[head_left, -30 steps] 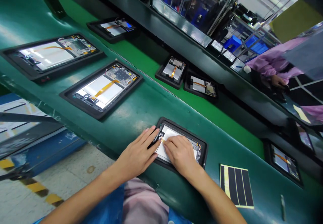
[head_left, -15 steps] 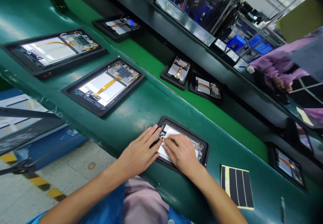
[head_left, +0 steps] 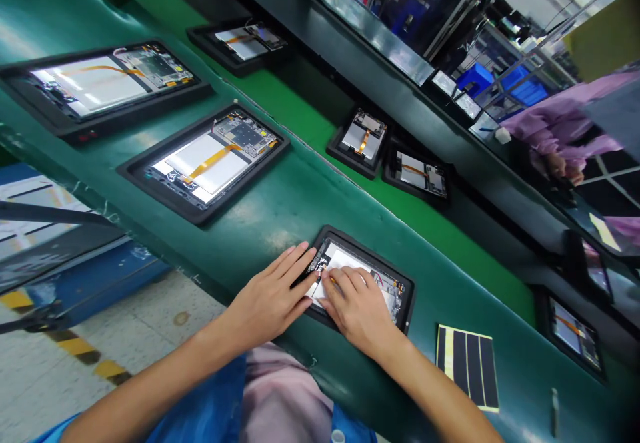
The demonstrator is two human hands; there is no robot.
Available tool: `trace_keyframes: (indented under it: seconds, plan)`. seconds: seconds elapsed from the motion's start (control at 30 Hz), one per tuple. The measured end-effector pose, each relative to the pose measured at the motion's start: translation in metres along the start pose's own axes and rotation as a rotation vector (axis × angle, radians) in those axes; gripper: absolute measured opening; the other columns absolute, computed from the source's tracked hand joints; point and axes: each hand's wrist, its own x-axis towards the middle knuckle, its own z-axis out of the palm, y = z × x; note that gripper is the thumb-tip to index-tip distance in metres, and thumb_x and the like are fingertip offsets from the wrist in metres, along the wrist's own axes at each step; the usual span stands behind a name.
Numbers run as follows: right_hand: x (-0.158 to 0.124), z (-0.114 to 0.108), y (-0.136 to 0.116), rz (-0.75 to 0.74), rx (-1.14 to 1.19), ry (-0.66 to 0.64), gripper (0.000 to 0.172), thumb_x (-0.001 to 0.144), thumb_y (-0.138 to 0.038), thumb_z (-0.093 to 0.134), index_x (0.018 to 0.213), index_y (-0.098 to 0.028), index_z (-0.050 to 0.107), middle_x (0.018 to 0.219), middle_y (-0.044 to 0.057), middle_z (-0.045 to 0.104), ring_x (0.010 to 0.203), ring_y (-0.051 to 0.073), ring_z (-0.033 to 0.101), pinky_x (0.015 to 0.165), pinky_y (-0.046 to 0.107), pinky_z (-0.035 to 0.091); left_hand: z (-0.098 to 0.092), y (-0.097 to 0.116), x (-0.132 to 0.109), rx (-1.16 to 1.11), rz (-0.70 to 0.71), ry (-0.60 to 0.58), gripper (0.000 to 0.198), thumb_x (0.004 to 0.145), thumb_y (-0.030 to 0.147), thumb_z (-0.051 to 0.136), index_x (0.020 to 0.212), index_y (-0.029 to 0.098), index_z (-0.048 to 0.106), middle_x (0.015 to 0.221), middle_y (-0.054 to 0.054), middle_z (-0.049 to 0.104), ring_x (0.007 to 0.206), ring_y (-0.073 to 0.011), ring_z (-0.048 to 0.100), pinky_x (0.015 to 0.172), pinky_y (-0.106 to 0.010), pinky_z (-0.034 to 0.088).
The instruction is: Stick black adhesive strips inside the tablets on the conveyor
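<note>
Pressing on the opened tablet (head_left: 387,286) in its black tray (head_left: 373,256) at the green belt's (head_left: 280,203) near edge, my left hand (head_left: 270,296) lies flat, fingers loosely fanned; my right hand (head_left: 357,306) bears down, fingers together.

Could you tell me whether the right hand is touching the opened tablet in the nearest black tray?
Touching. The head view shows the right hand lying on the tablet, its fingers pressed onto the white panel with no gap visible.
</note>
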Motion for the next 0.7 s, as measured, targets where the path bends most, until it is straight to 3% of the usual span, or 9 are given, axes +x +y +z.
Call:
trace_keyframes:
  seconds: [0.3,0.43,0.57,0.7]
  plan:
    - [-0.002,0.001,0.011,0.072,0.214,0.027,0.033,0.104,-0.032,0.056,0.132,-0.017,0.064,0.120,0.012,0.070,0.112,0.027,0.060,0.095,0.043,0.049,-0.002,-0.002,0.000,-0.046,-0.008,-0.004,0.035,0.101,0.024,0.053,0.132,0.012,0.065,0.156,-0.021,0.050,0.150,-0.0353,0.042,0.120,-0.052,0.044]
    - [-0.005,0.000,0.013,0.129,0.334,0.095,0.035,0.105,-0.030,0.053,0.137,-0.017,0.059,0.120,0.013,0.069,0.111,0.026,0.060,0.095,0.043,0.051,-0.004,-0.003,0.003,-0.089,-0.080,0.055,0.033,0.100,0.021,0.053,0.129,0.012,0.065,0.154,-0.021,0.052,0.151,-0.0343,0.040,0.123,-0.053,0.042]
    - [-0.007,0.003,0.011,0.149,0.285,0.124,0.031,0.105,-0.028,0.054,0.134,-0.018,0.061,0.121,0.012,0.069,0.111,0.025,0.061,0.100,0.045,0.048,0.002,-0.003,0.012,-0.119,-0.225,0.109,0.034,0.099,0.020,0.050,0.129,0.011,0.062,0.155,-0.021,0.050,0.153,-0.0340,0.037,0.125,-0.057,0.038]
    - [-0.009,0.005,0.007,0.117,0.164,0.074,0.032,0.104,-0.030,0.054,0.133,-0.017,0.063,0.120,0.012,0.070,0.112,0.026,0.061,0.103,0.046,0.045,0.011,-0.002,0.021,-0.138,-0.310,0.086,0.037,0.099,0.021,0.048,0.133,0.010,0.057,0.157,-0.023,0.045,0.154,-0.0366,0.034,0.124,-0.061,0.037]
